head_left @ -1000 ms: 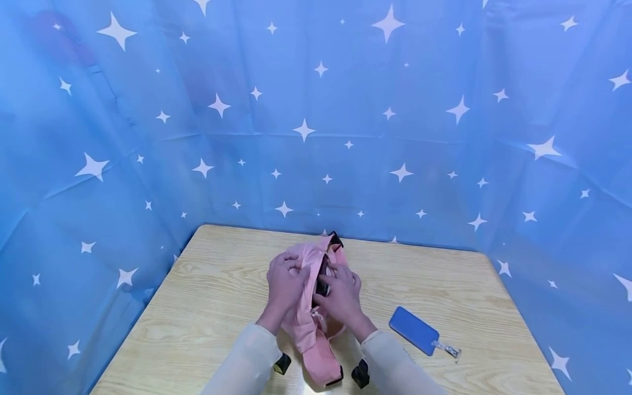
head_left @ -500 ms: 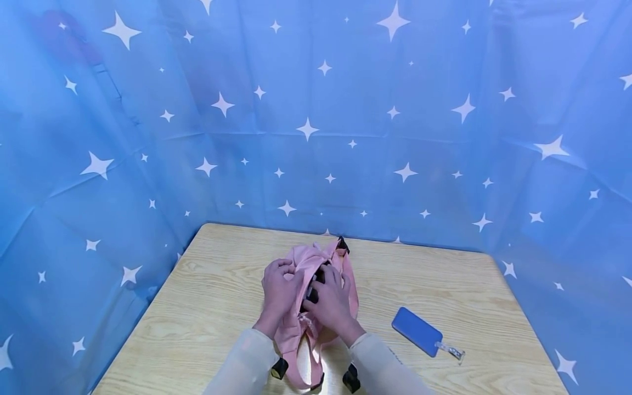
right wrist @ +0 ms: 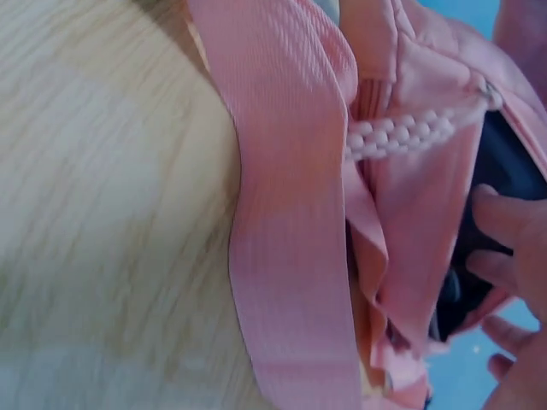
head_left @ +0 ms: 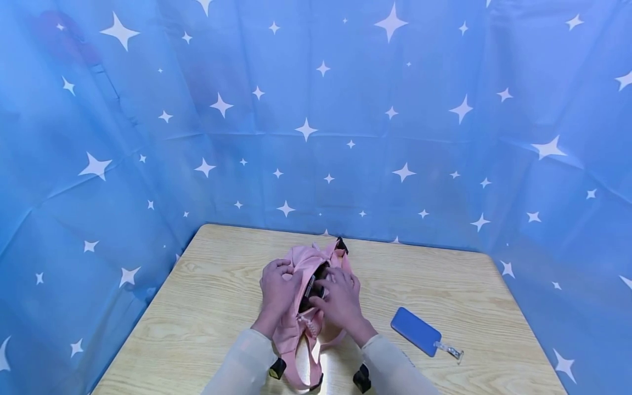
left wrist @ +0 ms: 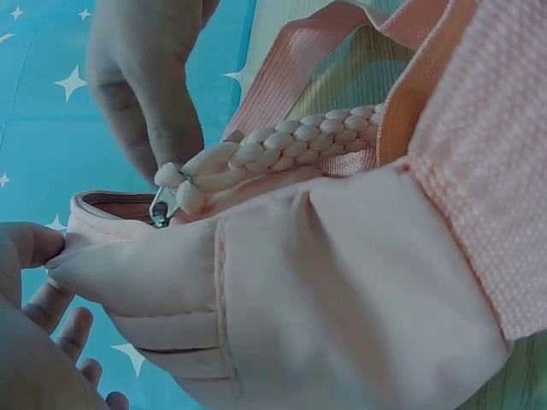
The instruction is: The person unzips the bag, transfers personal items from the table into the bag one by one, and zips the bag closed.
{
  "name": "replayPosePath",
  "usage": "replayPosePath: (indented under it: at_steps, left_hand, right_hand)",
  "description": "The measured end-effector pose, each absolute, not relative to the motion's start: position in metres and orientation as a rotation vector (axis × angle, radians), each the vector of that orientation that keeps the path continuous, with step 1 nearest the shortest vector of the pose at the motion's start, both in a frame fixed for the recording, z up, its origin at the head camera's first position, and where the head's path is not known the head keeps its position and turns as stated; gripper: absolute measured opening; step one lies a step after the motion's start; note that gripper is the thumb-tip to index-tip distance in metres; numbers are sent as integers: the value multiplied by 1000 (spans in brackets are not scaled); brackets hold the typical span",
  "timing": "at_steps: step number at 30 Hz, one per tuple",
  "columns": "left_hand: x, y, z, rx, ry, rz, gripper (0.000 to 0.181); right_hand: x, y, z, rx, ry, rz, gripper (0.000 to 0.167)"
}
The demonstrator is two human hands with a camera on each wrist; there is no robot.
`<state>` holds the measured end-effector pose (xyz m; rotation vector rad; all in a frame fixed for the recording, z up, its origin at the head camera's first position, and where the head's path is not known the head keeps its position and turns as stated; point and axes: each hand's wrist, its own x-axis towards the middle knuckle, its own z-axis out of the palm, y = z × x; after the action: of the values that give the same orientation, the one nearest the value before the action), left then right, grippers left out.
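A pink fabric bag (head_left: 283, 332) lies on the table, its zipped mouth gaping. Between thumb and index finger, my left hand (head_left: 280, 291) pinches the left edge of that mouth; its other fingers are spread in the left wrist view. My right hand (head_left: 339, 299) is over the right side of the mouth, fingers bent loosely and apart, some inside the dark opening (right wrist: 504, 162). I see nothing held in it. Something dark with pale marks (head_left: 309, 286) shows inside the bag, its kind unclear. A braided cord (left wrist: 299, 141) hangs from the zipper pull (left wrist: 161, 209).
To the right lies a blue badge holder (head_left: 416, 331) with a clear clasp (head_left: 449, 349). Wide pink straps (right wrist: 286, 213) trail from the bag onto the wooden table (head_left: 197, 307). A blue star-patterned curtain (head_left: 306, 71) stands behind and at both sides.
The bag has shifted slightly left and its near strap has swung left. My right hand reached deeper into the mouth half a second ago and has since drawn back to the right.
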<state>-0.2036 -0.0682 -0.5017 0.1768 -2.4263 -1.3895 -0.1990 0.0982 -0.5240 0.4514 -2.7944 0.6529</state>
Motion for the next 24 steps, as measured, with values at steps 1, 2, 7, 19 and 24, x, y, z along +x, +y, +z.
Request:
replayPosePath:
  at_steps: [1,2,7,19,24]
  left_hand:
    - [-204,-68,-502,173,-2426,-1385,22]
    - [-204,-68,-502,169,-2426,-1377,21]
    - [-206,-70,-505,163,-2433,-1346,21]
    - [-205,-71,-504,147,-2440,-1380,21]
    - [-206,-71,-505,142,-2434,-1386,21]
  right_hand:
    - [-199,102,-523,447,-2800,656,40]
    - [-200,107,-522,440,-2807,649,41]
    - [-203,144,-519,359,-2883,551,48]
    - [-183,275,-512,103,-3011,389,59]
    - [-173,308,-512,58,-3107,398,72]
